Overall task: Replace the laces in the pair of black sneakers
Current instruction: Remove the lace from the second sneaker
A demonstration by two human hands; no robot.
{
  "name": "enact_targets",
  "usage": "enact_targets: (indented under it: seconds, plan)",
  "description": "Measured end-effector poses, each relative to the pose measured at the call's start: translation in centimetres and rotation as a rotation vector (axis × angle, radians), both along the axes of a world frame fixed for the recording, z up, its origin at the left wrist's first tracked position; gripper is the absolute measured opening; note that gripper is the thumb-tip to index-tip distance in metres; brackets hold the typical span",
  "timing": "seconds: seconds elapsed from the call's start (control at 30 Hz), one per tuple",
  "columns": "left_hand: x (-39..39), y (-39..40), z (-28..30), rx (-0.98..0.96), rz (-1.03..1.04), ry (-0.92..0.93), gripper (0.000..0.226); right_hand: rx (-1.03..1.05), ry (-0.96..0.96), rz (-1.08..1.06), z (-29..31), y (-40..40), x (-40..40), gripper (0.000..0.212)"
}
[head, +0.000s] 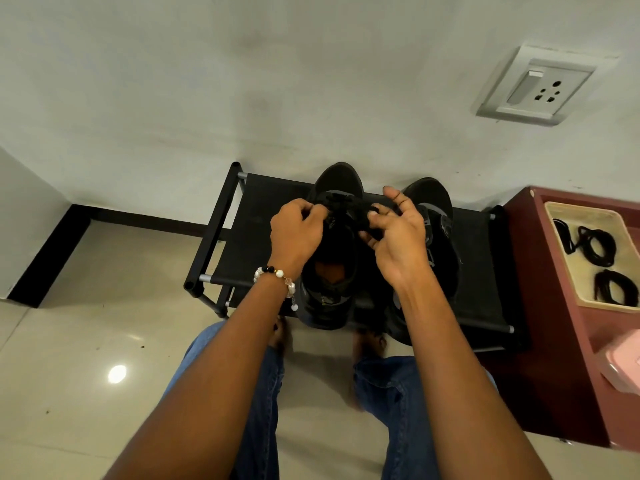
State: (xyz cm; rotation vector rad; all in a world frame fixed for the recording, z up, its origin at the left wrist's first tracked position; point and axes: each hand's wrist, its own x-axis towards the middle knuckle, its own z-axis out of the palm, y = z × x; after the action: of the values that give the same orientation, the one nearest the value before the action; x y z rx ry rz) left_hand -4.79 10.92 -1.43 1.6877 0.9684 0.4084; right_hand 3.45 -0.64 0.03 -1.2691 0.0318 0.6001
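Observation:
Two black sneakers stand side by side on a low black shoe rack (249, 216), toes toward the wall. Over the left sneaker (332, 278), my left hand (298, 230) pinches its black lace (346, 206) near the upper eyelets. My right hand (394, 237) pinches the same lace from the other side, thumb raised. The right sneaker (440, 220) sits partly hidden behind my right hand and forearm. How the lace runs through the eyelets is too dark to make out.
A maroon cabinet (554, 306) stands to the right, holding a beige tray (568, 258) with coiled black laces (595, 247). A pink box (623, 362) sits at the right edge. A wall socket (536, 84) is above. Glossy tiled floor lies left.

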Motion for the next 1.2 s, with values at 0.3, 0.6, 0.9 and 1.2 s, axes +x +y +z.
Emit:
enact_targets:
  seconds: [0.3,0.6,0.9,1.2]
  plan:
    - [-0.9,1.5,2.9,-0.836,0.261,-0.546,0.021,0.551,0.196,-0.328,0.4,-3.1,3.5,0.05]
    - [-1.2,3.8,1.5,-0.692,0.335,-0.479,0.011,0.021,-0.158,-0.351,0.7,-4.6,4.7,0.05]
    - [-0.9,3.1,0.8,-0.242,0.271,-0.314,0.057,-0.75,-1.118,0.392,0.4,-1.0,1.0,0.036]
    - [-1.6,5.1,0.0,-0.206,0.26,-0.211,0.07,-0.802,-0.925,0.699,-0.4,-1.1,1.0,0.055]
